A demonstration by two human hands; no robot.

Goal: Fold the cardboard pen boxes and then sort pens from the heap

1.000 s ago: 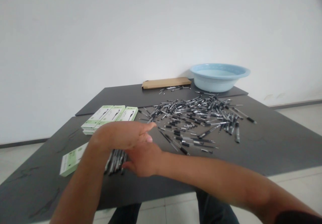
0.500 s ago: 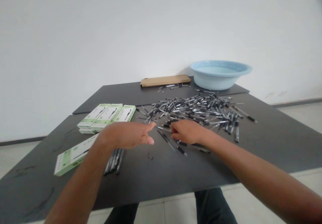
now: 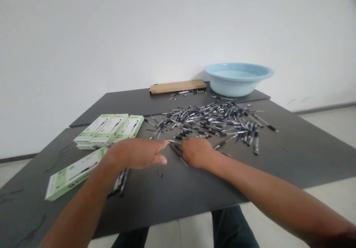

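Note:
My left hand point(image 3: 140, 153) hovers palm down over the table, its thumb apart from the fingers, with nothing held. Below its wrist, a row of pens point(image 3: 119, 183) lies partly hidden by the forearm. My right hand point(image 3: 197, 152) is closed, its fingers curled down on pens at the near edge of a large pile of pens point(image 3: 214, 120). Ends of a few clear and black pens point(image 3: 176, 149) stick out left of its fingers; the fingertips are hidden. Beside my left forearm lies a green-and-white pen box point(image 3: 75, 172).
Several stacked green-and-white boxes point(image 3: 107, 127) stand at left on the dark table point(image 3: 178, 196). A flat brown cardboard piece point(image 3: 178, 87) and a light blue basin point(image 3: 236, 86) sit at the back, by the white wall. A few loose pens point(image 3: 186, 93) lie before the cardboard.
My right hand has moved left and slightly nearer, over pens that showed in front of it before. My left hand keeps its open shape. The whole view has shifted slightly.

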